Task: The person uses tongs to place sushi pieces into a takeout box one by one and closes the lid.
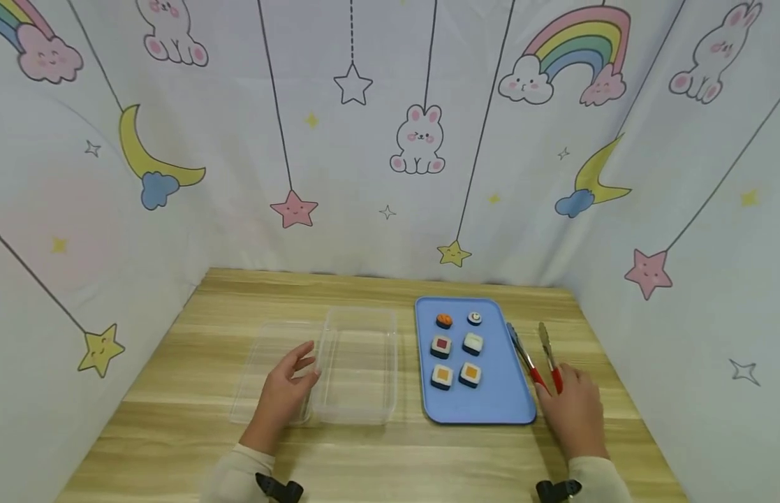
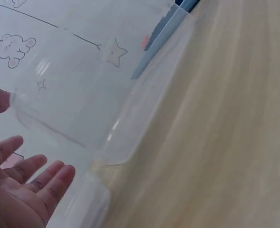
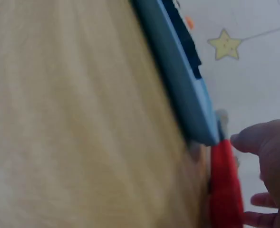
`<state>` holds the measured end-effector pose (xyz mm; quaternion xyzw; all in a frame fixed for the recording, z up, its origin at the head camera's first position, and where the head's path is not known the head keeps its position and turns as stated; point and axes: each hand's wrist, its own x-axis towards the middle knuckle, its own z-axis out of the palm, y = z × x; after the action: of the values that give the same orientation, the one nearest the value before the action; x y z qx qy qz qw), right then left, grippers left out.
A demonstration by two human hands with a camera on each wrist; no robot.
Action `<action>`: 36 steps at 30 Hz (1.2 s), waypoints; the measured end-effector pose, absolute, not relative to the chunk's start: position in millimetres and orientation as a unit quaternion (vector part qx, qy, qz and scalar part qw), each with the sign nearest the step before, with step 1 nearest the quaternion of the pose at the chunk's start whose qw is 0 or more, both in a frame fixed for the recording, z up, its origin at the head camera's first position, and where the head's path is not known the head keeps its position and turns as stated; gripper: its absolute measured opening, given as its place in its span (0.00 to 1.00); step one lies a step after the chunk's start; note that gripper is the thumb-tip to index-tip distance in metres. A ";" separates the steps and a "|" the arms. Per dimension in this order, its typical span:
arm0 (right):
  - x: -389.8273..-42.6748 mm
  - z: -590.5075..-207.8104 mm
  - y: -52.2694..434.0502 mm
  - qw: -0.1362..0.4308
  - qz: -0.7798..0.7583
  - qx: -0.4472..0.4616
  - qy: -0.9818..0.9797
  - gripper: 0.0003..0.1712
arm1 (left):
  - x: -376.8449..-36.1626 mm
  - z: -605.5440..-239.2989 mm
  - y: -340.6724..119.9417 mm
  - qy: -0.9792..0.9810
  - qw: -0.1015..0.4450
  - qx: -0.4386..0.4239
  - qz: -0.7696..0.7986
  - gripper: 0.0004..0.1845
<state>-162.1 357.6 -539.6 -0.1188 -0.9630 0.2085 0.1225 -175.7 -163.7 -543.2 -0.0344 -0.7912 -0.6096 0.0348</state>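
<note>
Tongs (image 1: 526, 358) lie on the desk (image 1: 339, 461) just R of the blue tray (image 1: 509, 399), metal arms splayed, tips pointing away from you. Your R hand (image 1: 572, 409) is at the red handles (image 1: 556, 378), thumb on 1 side, fingers on the other; can't tell if it's actually clamped on them. L hand (image 1: 284, 391) holds nothing, thumb & fingers apart, over the clear lid (image 1: 254, 377) next to the clear plastic container (image 1: 361, 363); can't tell if it touches the container.

Handling (my guess): tongs light, arms stiff but springy, so expect them to push back when squeezed. Red grips prob. less slippery than bare metal; take hold there, approx. mid-grip, thumb opp. fingers. The 6 sushi pieces (image 1: 441, 346) on the tray look small & light, maybe soft, so squeeze gently, on the sides. Container + lid look thin, smooth, prob. flexy & slippery; hold by the rim.
</note>
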 end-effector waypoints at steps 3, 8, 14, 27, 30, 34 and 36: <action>-160.8 -553.8 359.8 0.149 0.210 -0.135 -0.957 0.40 | -173.8 -554.3 -159.2 -0.746 0.042 -0.046 -0.663 0.33; -160.8 -566.1 358.8 0.173 0.203 -0.153 -0.952 0.39 | -173.1 -564.2 -153.8 -0.716 0.048 -0.056 -0.694 0.33; -162.6 -570.3 361.5 0.161 0.189 -0.161 -0.955 0.37 | -171.5 -571.7 -149.1 -0.706 0.055 -0.043 -0.705 0.32; -165.4 -572.9 362.3 0.192 0.221 -0.162 -0.942 0.32 | -172.6 -566.2 -149.4 -0.719 0.054 -0.026 -0.692 0.30; -164.8 -572.3 361.6 0.189 0.230 -0.175 -0.938 0.33 | -171.5 -565.0 -149.2 -0.719 0.053 -0.023 -0.692 0.30; -165.3 -571.2 361.0 0.177 0.234 -0.190 -0.937 0.36 | -170.0 -564.8 -149.4 -0.721 0.054 -0.024 -0.691 0.30; -166.2 -570.8 361.3 0.176 0.232 -0.190 -0.938 0.36 | -169.6 -565.0 -149.9 -0.721 0.055 -0.026 -0.690 0.30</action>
<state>-166.2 361.3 -570.8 -0.1898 -0.9375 0.2324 0.1760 -169.6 -149.9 -565.0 -0.0259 -0.7209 -0.6904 0.0548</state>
